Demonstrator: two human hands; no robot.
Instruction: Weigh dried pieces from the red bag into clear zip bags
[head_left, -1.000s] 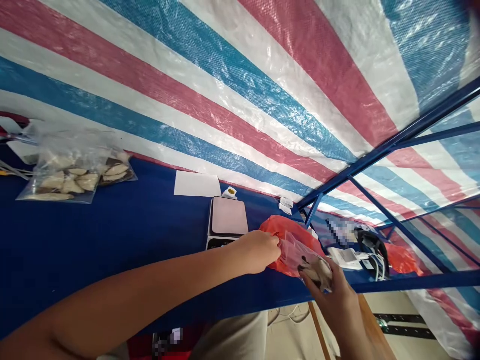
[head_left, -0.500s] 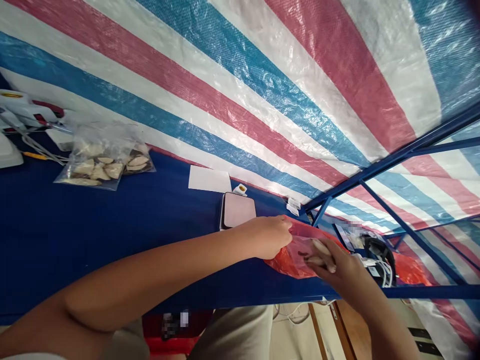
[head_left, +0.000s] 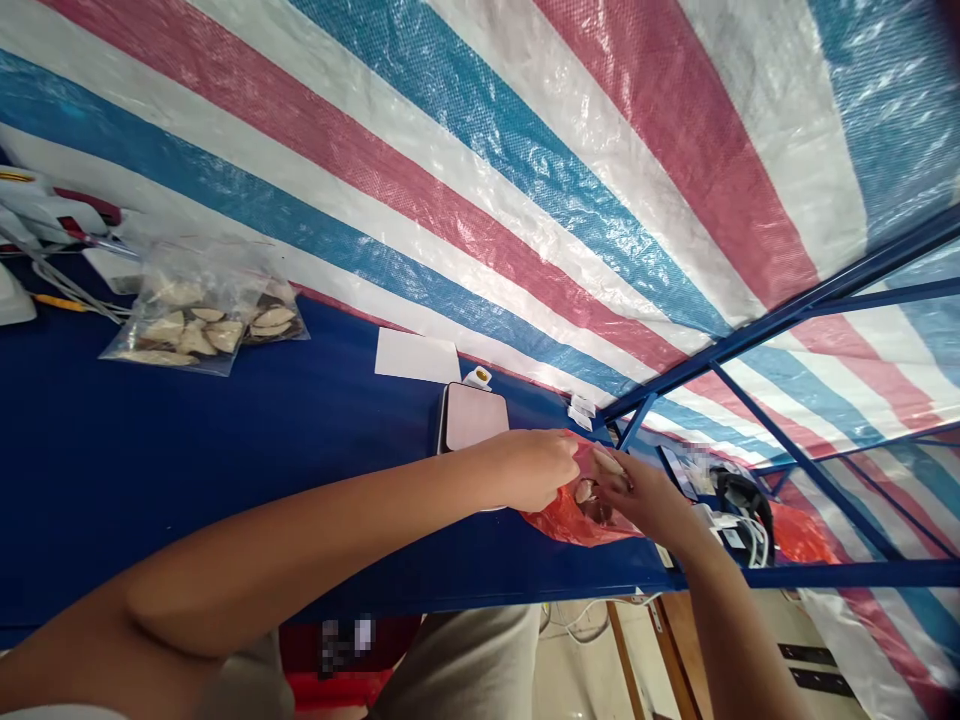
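Observation:
A red plastic bag (head_left: 574, 522) lies on the blue tabletop near its front edge. My left hand (head_left: 541, 470) is closed on the rim of this bag. At the bag's mouth, my right hand (head_left: 643, 498) has its fingers curled round a few pale dried slices (head_left: 609, 468), which look like those in the clear bags. More slices (head_left: 589, 500) show inside the red bag, below my fingers. Just behind my left wrist sits a small flat scale (head_left: 476, 415) with a pale top, partly covered by my forearm.
Two clear zip bags of dried slices (head_left: 191, 325) lie at the back left, beside a white device with cables (head_left: 60, 215). A white sheet (head_left: 416, 355) lies behind the scale. Blue frame bars (head_left: 806, 455), headphones (head_left: 746, 510) and another red bag (head_left: 802, 535) are on the right.
My right hand has moved left and slightly up, nearer my left hand, with slices still in its fingers. More slices show inside the red bag. My left hand keeps its grip.

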